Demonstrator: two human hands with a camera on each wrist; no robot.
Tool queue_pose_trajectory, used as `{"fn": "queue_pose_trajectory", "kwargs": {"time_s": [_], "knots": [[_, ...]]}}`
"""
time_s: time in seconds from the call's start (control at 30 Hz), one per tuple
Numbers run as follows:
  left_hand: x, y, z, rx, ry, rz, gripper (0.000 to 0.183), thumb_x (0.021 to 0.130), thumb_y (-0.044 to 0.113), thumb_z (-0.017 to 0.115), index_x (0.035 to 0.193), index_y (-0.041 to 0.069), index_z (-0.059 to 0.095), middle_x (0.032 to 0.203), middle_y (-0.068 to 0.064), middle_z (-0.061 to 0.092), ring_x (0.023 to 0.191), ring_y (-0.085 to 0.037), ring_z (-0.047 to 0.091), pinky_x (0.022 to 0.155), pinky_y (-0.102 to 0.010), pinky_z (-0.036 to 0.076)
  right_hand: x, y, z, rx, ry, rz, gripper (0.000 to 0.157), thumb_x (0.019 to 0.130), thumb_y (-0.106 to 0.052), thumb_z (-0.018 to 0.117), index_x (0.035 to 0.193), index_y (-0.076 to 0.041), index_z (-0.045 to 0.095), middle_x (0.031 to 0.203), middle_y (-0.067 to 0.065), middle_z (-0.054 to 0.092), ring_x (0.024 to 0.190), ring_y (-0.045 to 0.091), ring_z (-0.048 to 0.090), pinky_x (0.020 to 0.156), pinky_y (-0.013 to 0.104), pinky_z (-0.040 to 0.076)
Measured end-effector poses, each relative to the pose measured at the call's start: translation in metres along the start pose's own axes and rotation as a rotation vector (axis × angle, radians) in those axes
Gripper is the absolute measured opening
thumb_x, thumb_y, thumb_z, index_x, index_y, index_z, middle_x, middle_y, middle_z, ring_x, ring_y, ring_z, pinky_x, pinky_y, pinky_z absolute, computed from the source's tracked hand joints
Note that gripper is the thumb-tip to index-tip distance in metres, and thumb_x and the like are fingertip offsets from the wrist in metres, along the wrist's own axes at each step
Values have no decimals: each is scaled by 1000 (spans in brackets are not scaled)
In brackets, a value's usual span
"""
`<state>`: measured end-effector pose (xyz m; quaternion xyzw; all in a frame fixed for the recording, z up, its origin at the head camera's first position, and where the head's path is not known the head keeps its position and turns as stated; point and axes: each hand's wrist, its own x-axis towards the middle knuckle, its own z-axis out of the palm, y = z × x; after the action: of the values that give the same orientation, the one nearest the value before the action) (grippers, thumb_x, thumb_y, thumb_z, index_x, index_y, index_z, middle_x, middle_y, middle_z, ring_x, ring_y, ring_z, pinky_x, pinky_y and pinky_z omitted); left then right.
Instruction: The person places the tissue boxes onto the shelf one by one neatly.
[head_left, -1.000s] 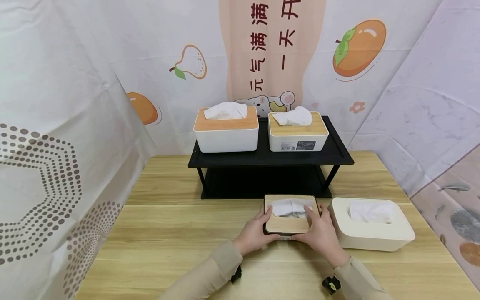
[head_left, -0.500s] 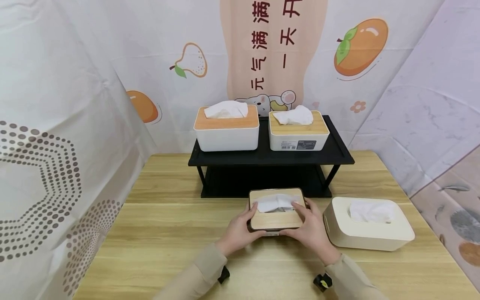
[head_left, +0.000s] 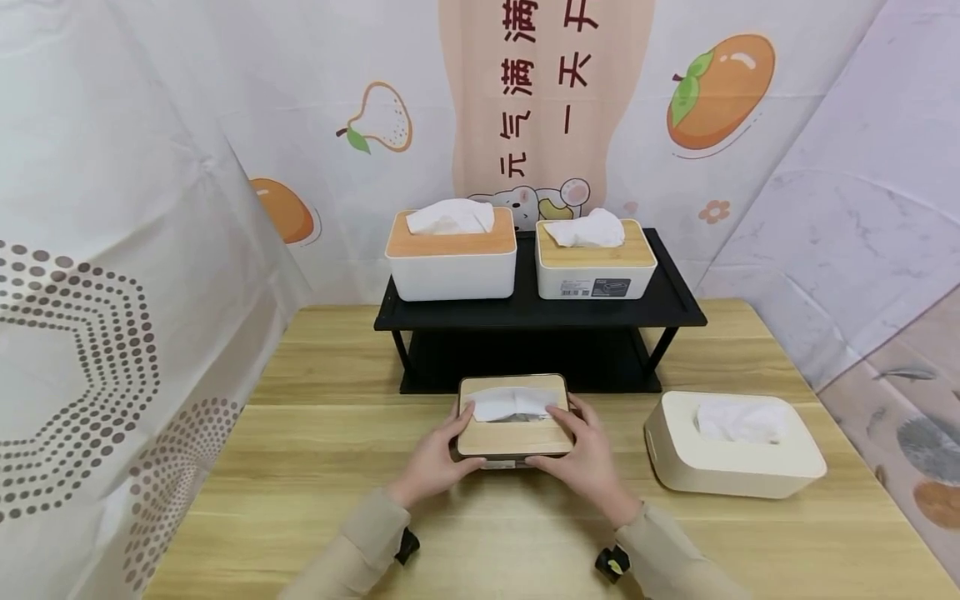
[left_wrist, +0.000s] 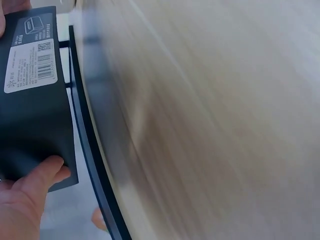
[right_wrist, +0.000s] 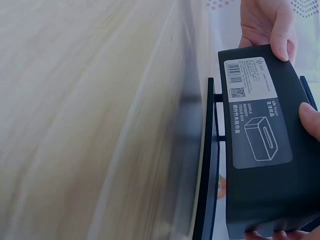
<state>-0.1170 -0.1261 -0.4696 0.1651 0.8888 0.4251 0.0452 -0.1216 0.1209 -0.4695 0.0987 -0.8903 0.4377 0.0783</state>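
Black tissue box (head_left: 513,437) with pale wooden lid and white tissue (head_left: 513,403) in the slot: in front of the black stand (head_left: 540,315), between left hand (head_left: 429,467) and right hand (head_left: 588,458). From the head view alone: lid, tissue, and full layout of the table (head_left: 322,475). From the wrist views alone: dark front wall with grey-and-white label (right_wrist: 257,112), printed "SIMPLE BAMBOO TISSUE BOX" in the right wrist view; also, part of the stand visible below the box, hence held off the table. Edges: rear of lid overlapping the front of the stand's lower shelf in the head view; contact there, cannot tell. Room to the left: broad stretch of table between left hand and table's left edge. Room to the right: narrower gap between right hand and cream box (head_left: 738,479). On the stand's upper shelf: large white box (head_left: 453,277) and smaller white box (head_left: 570,285), both wood-topped, with a gap between. Left hand: parted only to the box's width, curled round the left end, thumb on the front wall. Right hand: likewise round the right end, thumb on the front, fingertips beneath the box's end in the right wrist view.
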Motion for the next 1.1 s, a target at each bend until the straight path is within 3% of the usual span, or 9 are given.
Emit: {"fn": "queue_pose_trajectory", "kwargs": {"time_s": [0.2, 0.33, 0.6, 0.8, 1.1], "knots": [[-6, -9, -11, -17, 34, -51, 83, 80, 21, 77, 148, 10, 31, 153, -17, 21, 140, -35, 24, 109, -49, 31, 4, -9, 16, 54, -14, -8, 77, 57, -23, 92, 124, -2, 61, 143, 23, 37, 129, 43, 39, 99, 52, 41], [-10, -15, -19, 2, 51, -56, 84, 78, 20, 79, 147, 10, 33, 153, -19, 21, 139, -36, 28, 107, -48, 34, 5, -11, 28, 84, -15, -18, 77, 57, -22, 92, 125, -2, 61, 144, 22, 36, 130, 42, 39, 100, 50, 41], [-9, -22, -28, -27, 90, -79, 86, 74, 16, 81, 146, 11, 34, 154, -18, 20, 140, -34, 24, 109, -47, 31, 12, -10, 44, 135, -3, -69, 76, 57, -9, 91, 126, -1, 58, 143, 23, 35, 128, 41, 42, 99, 44, 43], [-6, -29, -30, -72, 94, -89, 86, 75, 13, 80, 146, 8, 33, 155, -18, 15, 142, -35, 20, 108, -47, 32, 19, -8, 50, 130, -17, -87, 75, 58, -5, 90, 126, 0, 58, 143, 23, 34, 128, 39, 42, 98, 40, 45], [-2, -40, -38, -74, 112, -78, 87, 74, 12, 81, 146, 7, 32, 154, -16, 20, 142, -33, 19, 107, -44, 32, 31, -12, 57, 83, -13, -103, 75, 58, -11, 91, 125, -3, 59, 143, 21, 38, 129, 40, 40, 100, 47, 42]]}}
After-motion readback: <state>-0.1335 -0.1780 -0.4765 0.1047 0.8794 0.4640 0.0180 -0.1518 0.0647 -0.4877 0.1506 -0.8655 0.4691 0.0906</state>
